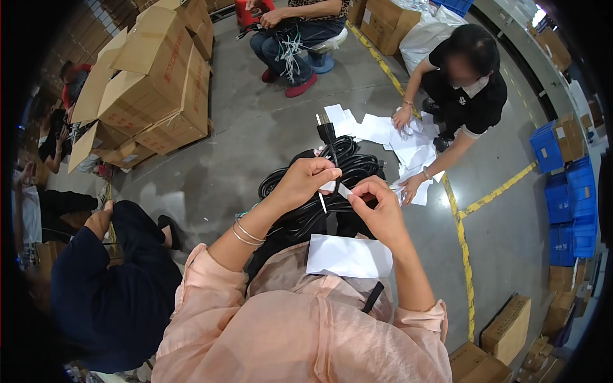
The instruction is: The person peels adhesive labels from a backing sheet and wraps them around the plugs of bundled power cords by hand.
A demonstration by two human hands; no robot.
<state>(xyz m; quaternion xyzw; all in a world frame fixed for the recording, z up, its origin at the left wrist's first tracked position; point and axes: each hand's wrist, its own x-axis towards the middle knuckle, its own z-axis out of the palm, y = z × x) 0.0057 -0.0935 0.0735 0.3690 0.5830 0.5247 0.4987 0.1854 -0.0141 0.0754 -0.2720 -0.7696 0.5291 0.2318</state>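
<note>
My left hand [309,180] pinches a black power cord just below its plug [326,129], whose metal prongs point up and away from me. A small white label [343,190] is wrapped around or pressed against the cord, and the fingers of my right hand [378,203] close on its free end. Below my left fingertips a thin white strip [322,203] hangs down. Coiled black cables [290,220] lie in a bundle on my lap, under both hands. Closer to my body, a white paper sheet [349,256] rests on my clothes.
To the front right, a crouching person [469,83] handles white sheets [408,150] spread on the floor. Another person [287,38] sits ahead with cables. Large cartons [150,76] stand at the left, blue bins [580,185] at the right. Someone in dark clothes [115,287] sits close on my left.
</note>
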